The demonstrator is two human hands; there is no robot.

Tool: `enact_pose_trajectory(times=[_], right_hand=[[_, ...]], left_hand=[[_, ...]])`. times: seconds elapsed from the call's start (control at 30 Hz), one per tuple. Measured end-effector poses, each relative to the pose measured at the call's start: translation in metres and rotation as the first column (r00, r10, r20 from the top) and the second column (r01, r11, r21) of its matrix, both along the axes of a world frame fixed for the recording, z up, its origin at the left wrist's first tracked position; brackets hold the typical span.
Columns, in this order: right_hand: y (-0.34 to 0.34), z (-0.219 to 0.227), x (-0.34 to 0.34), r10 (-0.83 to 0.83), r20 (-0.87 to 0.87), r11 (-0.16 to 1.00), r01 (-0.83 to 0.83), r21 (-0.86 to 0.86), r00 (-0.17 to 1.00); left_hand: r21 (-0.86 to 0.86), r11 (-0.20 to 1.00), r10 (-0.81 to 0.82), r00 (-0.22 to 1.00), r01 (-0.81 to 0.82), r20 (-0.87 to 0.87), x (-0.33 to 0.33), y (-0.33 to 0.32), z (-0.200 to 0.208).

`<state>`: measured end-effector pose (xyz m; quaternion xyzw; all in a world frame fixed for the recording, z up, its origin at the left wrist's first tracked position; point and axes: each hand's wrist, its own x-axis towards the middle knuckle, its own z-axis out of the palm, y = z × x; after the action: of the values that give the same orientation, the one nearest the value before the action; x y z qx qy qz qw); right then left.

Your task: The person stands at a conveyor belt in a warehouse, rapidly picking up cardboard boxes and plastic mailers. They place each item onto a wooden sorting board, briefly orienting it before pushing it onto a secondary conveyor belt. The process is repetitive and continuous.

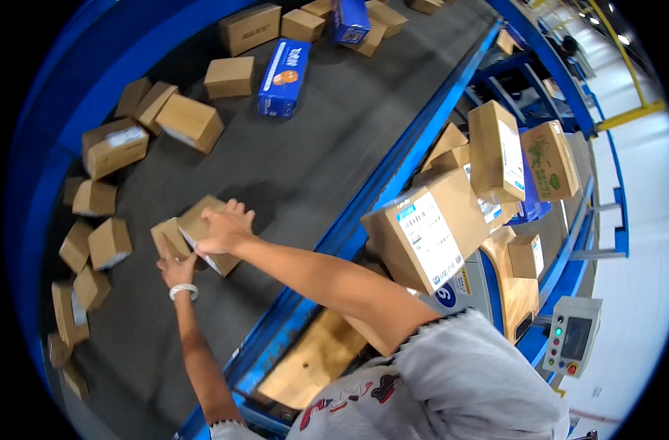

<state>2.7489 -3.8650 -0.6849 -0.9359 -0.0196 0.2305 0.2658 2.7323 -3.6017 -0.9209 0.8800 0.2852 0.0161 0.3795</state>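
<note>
Both my arms reach over the dark conveyor belt. My right hand spans the top of a brown cardboard box, its thumb on one side and its fingers over the other. Beside that box and touching it is a smaller cardboard box. My left hand, with a white bracelet at the wrist, grips the near side of this smaller one. Some of the left fingers are hidden against the cardboard.
Several cardboard boxes line the belt's far side, along with a blue package. A blue rail edges the belt. To my right, labelled cartons are stacked near a wooden board and a control panel.
</note>
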Motion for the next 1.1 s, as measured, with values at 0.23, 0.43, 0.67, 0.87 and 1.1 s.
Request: enact_pose_trajectory(times=[0.23, 0.43, 0.67, 0.87, 1.1], right_hand=[[-0.146, 0.145, -0.218, 0.033, 0.612, 0.964, -0.186, 0.188, 0.79], [-0.233, 0.104, -0.314, 0.042, 0.608, 0.999, -0.04, -0.017, 0.793], [-0.255, 0.075, -0.333, 0.231, 0.544, 0.971, -0.227, -0.076, 0.807], [-0.269, 0.095, -0.314, 0.245, 0.526, 0.951, -0.306, 0.03, 0.814], [-0.242, 0.173, -0.118, 0.359, 0.716, 0.868, -0.496, -0.02, 0.599]], left_hand=[[-0.873, 0.482, 0.371, 0.883, 0.081, 0.286, -0.242, -0.087, 0.12], [-0.642, 0.76, 0.166, 0.925, 0.101, 0.342, -0.387, -0.205, 0.261], [0.057, 0.987, -0.16, 0.959, 0.151, 0.232, -0.4, -0.338, 0.192], [-0.514, 0.831, -0.034, 0.942, 0.212, 0.333, -0.355, -0.328, 0.167], [-0.484, 0.868, 0.107, 0.908, 0.113, 0.404, -0.205, -0.157, 0.12]])
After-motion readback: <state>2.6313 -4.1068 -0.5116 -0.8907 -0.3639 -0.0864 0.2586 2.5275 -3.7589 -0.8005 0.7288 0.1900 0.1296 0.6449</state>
